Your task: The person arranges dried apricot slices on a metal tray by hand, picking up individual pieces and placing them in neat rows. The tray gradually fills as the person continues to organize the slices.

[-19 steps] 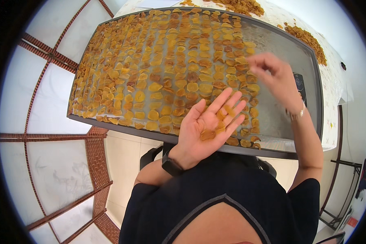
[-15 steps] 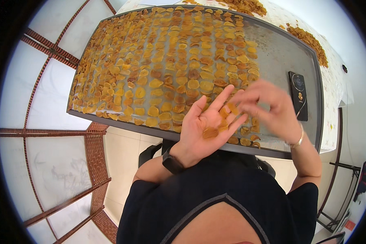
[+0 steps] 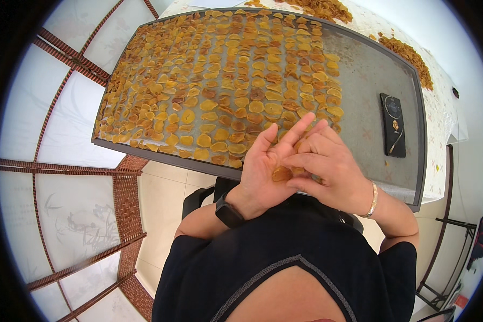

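Note:
My left hand is palm up over the near edge of the tray, cradling several amber dried slices in its palm, with the thumb and index finger stretched out. Over that palm, my right hand has its thumb and fingers pinched together at the slices; its fingertips partly cover them. Beneath both hands lies a dark-rimmed tray, whose left and middle parts carry many rows of flat orange-yellow dried slices.
A black phone lies on the tray's right side. Beyond the tray, on a patterned white tablecloth, are heaps of loose slices. A wicker-framed folding screen stands at the left.
My right hand has come down and left from above the tray into my left palm, its fingers closing at the slices. My left hand has stayed nearly in place.

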Action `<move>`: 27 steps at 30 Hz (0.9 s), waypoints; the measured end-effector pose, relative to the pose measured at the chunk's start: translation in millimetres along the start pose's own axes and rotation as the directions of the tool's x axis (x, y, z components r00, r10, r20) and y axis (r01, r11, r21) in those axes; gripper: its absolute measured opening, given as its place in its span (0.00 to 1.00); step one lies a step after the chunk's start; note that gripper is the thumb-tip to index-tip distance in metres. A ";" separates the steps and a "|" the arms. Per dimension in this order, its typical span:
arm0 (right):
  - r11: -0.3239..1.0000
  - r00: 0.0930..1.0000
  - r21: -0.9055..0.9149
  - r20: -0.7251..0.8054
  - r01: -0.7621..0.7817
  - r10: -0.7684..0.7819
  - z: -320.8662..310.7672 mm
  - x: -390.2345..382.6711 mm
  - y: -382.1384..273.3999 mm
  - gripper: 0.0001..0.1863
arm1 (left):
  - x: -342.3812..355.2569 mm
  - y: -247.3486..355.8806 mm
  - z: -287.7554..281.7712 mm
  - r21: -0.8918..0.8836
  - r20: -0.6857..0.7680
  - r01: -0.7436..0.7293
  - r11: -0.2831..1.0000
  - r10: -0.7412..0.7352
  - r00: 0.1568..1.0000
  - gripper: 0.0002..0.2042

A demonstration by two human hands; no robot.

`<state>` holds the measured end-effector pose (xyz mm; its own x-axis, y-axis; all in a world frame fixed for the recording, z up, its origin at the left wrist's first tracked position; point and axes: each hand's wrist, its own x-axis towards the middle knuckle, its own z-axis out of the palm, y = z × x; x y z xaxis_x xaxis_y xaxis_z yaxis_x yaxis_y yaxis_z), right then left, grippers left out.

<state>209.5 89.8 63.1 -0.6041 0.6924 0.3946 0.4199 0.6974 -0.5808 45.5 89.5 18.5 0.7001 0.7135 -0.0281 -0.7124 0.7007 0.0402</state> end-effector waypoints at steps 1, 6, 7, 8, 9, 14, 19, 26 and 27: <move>1.000 1.000 -0.006 0.004 -0.002 0.002 0.5 0.0 -0.4 0.21 | 0.0 -0.5 0.4 0.007 -0.007 -0.002 1.000 0.002 1.000 0.32; 1.000 1.000 0.031 -0.028 -0.001 0.002 7.0 -3.2 2.6 0.18 | 3.2 -0.6 -0.9 0.071 -0.008 0.000 0.997 0.001 1.000 0.32; 0.999 0.999 0.048 -0.032 -0.006 0.007 7.9 -3.6 2.9 0.17 | 2.7 -0.4 -0.1 0.061 -0.023 -0.004 0.998 0.006 1.000 0.32; 0.998 1.000 0.058 -0.025 -0.014 0.015 7.4 -3.4 3.2 0.17 | 3.3 -0.1 1.2 0.052 -0.032 -0.003 0.999 0.004 0.999 0.32; 0.998 1.000 0.067 -0.018 -0.022 0.023 7.2 -2.5 2.9 0.16 | 3.6 0.5 2.3 0.044 -0.040 -0.001 0.999 0.003 0.999 0.32; 0.999 1.000 0.044 -0.023 0.011 -0.010 5.0 8.2 4.5 0.16 | 3.9 5.5 2.8 -0.048 -0.014 -0.008 0.999 0.007 1.000 0.31; 0.999 1.000 0.041 0.005 -0.023 0.023 7.4 12.7 4.1 0.14 | 4.6 12.1 2.3 -0.031 -0.037 0.008 0.999 -0.009 0.999 0.30; 0.981 0.967 -0.130 -0.228 -0.146 0.114 -47.9 46.2 30.9 0.11 | -2.0 36.1 -2.5 -0.095 -0.188 -0.029 0.995 0.010 0.982 0.25; 0.958 0.939 -0.165 -0.295 -0.234 0.179 -58.7 52.4 45.0 0.10 | -4.8 41.3 0.2 -0.064 -0.225 -0.038 0.997 0.023 0.974 0.24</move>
<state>236.5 168.3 99.5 -0.2921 0.8292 0.4766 0.6557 0.5364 -0.5314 12.8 115.0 20.6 0.6550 0.7128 -0.2509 -0.7401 0.6721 -0.0225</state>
